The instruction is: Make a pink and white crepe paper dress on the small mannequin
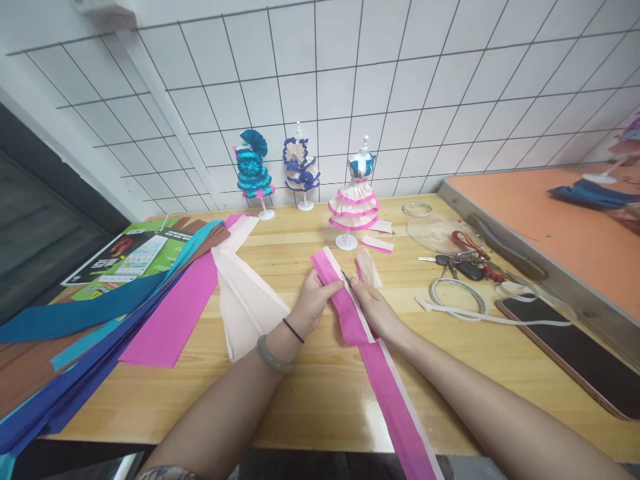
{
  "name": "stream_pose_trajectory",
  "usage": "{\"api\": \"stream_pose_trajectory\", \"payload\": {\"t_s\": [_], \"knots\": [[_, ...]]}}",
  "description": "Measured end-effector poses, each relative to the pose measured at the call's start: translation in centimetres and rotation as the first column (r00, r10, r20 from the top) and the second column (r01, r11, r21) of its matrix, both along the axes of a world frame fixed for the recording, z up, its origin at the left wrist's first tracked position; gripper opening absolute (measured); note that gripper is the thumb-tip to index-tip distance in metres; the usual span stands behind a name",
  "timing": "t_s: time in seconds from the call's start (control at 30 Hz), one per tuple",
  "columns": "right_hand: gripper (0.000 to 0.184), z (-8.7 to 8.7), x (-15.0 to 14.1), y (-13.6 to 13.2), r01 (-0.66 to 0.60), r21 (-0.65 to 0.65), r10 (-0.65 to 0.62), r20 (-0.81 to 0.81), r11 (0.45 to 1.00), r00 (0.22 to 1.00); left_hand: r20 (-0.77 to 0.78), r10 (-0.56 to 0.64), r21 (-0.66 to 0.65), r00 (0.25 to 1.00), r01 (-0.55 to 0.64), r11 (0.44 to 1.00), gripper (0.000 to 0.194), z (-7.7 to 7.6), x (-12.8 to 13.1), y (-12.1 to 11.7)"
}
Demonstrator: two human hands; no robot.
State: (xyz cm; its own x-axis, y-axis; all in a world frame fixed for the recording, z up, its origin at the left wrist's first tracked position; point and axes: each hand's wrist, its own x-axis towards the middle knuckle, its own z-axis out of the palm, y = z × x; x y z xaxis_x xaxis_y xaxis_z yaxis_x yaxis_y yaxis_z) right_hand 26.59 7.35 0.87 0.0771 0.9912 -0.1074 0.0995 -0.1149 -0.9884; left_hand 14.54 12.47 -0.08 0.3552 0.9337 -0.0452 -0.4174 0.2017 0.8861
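Observation:
My left hand (313,301) pinches a long pink crepe paper strip (350,319) with a whitish border, thumb on top. The strip runs down across the table's front edge toward me. My right hand (371,305) is closed at the strip's right border, around what appear to be scissors (346,276); only a dark, narrow blade shows, lying along the whitish border. Just beyond the hands lie a pale paper scrap (369,268) and a small pink-edged piece (377,245). Behind them stands a mini dress form (354,200) in a white, pink-trimmed tiered skirt with a blue top.
Two more dressed forms, teal (254,172) and navy-and-cream (301,163), stand by the tiled wall. Colored crepe paper strips (165,317) and a white piece (245,300) lie left. Keys (467,267), tape rolls (457,297) and a phone (575,353) lie right, beside an orange raised surface (545,220).

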Motion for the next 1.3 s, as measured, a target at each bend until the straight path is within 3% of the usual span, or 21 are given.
{"api": "stream_pose_trajectory", "payload": {"t_s": [0.53, 0.87, 1.3], "knots": [[0.05, 0.1, 0.08, 0.05, -0.019, 0.012, 0.017, 0.103, 1.0, 0.995, -0.037, -0.026, 0.042, 0.999, 0.027, 0.999, 0.026, -0.32, -0.24, 0.07], [0.051, 0.15, 0.04, -0.02, -0.047, 0.063, 0.037, 0.145, 0.997, 0.989, 0.049, -0.045, 0.002, 0.998, 0.045, 0.999, 0.026, 0.23, -0.19, 0.03], [0.053, 0.84, -0.19, -0.51, -0.065, 0.072, 0.056, 0.123, 0.995, 0.991, 0.049, 0.127, -0.003, 0.991, -0.127, 0.992, 0.03, 0.33, -0.54, 0.68]]}}
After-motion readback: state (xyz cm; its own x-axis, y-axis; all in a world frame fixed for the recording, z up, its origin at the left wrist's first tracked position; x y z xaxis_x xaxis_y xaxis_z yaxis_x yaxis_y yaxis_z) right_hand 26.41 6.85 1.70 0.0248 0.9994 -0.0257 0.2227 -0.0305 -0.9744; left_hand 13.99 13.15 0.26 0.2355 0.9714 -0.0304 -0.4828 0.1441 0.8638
